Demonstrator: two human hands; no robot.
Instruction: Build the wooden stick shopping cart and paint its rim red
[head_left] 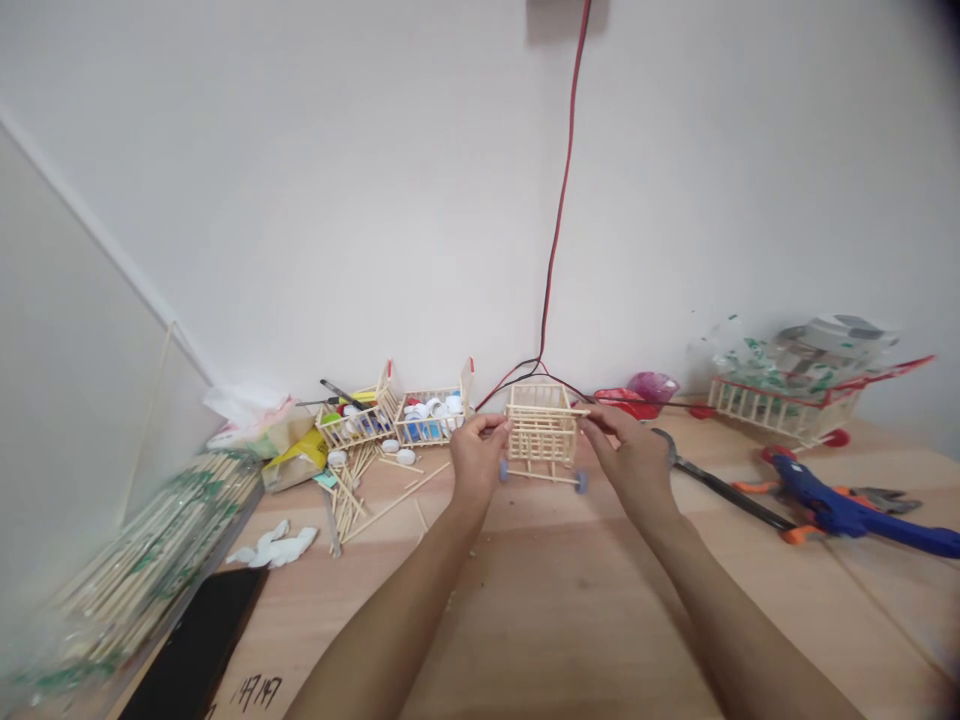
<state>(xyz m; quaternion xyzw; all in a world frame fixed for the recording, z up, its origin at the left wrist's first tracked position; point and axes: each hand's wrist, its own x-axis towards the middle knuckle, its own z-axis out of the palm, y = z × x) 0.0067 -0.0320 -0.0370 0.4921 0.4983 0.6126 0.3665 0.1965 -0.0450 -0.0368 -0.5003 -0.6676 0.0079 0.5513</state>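
Note:
A small cart (541, 430) built of thin wooden sticks, with little blue wheels, stands on the wooden table (555, 600) in front of me. My left hand (475, 462) pinches its left side near the top. My right hand (628, 452) grips its right top edge with closed fingers. Both forearms reach in from the bottom of the view.
Two similar stick carts (397, 412) filled with bottle caps stand at the left, beside loose sticks (360, 495). A blue glue gun (840, 505) and a larger red-trimmed stick cart (780, 405) lie at the right. A red-and-black cable (559, 220) hangs down the wall. Bundled sticks (142, 570) lie at the far left.

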